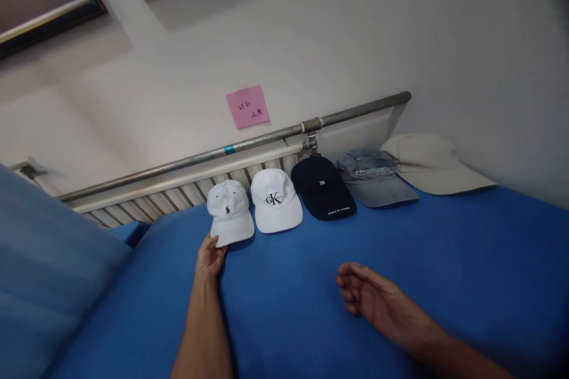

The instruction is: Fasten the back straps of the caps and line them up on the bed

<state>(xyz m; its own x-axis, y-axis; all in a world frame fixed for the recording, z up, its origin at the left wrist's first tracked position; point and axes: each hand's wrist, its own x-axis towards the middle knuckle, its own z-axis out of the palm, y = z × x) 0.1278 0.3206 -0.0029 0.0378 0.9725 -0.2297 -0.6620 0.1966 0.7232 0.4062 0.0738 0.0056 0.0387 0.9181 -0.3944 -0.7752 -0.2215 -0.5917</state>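
My left hand (211, 256) pinches the brim of a white baseball cap (228, 201) with a small dark emblem, the leftmost in a row of caps. Beside that cap sits another white cap (278, 213) with dark letters on its front. A black cap (322, 186) with a small white mark follows, then a grey cap (377, 180) with pale lettering and a beige cap (427, 160) at the right end. My right hand (376, 299) is apart from the caps, over the blue surface, its fingers loosely curled and holding nothing.
The caps rest on a blue-covered surface (284, 302) against a wall. Behind them run a metal pipe (191, 163) and a radiator (164, 201). A pink note (248, 106) and framed pictures (95, 9) are on the wall. A light-blue curtain (48, 272) hangs at left.
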